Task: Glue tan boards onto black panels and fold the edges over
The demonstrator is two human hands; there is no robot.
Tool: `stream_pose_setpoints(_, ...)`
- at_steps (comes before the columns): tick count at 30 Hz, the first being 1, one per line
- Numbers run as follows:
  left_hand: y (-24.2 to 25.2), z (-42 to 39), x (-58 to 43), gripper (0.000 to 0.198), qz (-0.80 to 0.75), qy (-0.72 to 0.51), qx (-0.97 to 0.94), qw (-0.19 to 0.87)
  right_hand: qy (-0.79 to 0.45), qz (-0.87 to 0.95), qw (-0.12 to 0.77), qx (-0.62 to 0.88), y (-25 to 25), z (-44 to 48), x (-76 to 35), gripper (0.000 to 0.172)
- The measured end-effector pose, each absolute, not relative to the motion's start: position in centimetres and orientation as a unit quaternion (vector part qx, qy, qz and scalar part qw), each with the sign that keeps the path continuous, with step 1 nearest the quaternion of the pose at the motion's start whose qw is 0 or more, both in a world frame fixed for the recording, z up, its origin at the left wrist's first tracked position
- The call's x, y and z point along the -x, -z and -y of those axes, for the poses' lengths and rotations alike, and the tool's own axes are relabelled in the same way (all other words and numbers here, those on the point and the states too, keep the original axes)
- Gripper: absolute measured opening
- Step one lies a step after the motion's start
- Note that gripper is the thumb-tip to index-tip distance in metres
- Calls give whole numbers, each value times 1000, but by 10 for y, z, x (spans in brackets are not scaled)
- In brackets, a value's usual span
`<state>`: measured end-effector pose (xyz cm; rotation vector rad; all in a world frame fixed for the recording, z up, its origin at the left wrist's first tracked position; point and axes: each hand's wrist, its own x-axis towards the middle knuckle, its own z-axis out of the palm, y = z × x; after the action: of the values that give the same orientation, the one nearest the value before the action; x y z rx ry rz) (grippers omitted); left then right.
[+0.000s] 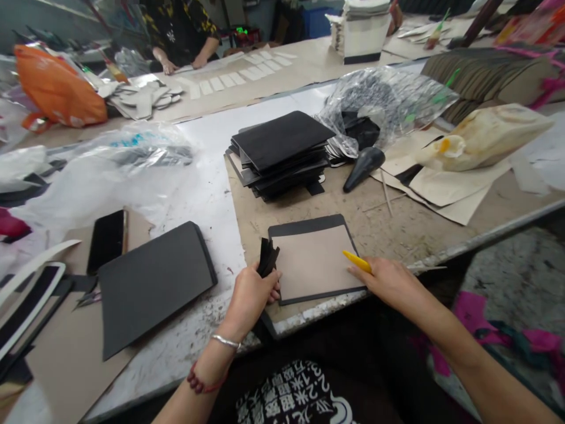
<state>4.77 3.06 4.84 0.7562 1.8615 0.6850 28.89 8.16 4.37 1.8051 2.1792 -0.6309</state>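
Observation:
My left hand (256,290) is closed round a bunch of short black strips (267,258) at the left edge of a beige panel (311,259) with a black border. My right hand (383,277) grips a yellow tool (357,260), its tip over the panel's right side. The panel lies flat at the table's front edge, between my hands. Behind it rises an uneven stack of black pieces (282,141). To the left lies a dark grey panel stack (154,282), beside a phone (106,240).
A black cone-shaped object (364,168), thin sticks and a yellowed bottle (494,138) on sheets lie at the right. Clear plastic (388,97) sits behind. An orange bag (59,88) stands at the far left. Across the table, a person's hands (200,60) work near pale strips.

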Motion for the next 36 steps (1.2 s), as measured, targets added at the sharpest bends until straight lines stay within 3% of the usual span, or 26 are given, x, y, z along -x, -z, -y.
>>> stream_pose_setpoints(36,-54,-37,-49,4,-771,-246,-334,483,162,-745,160,-626,-72,-74,-270,35)
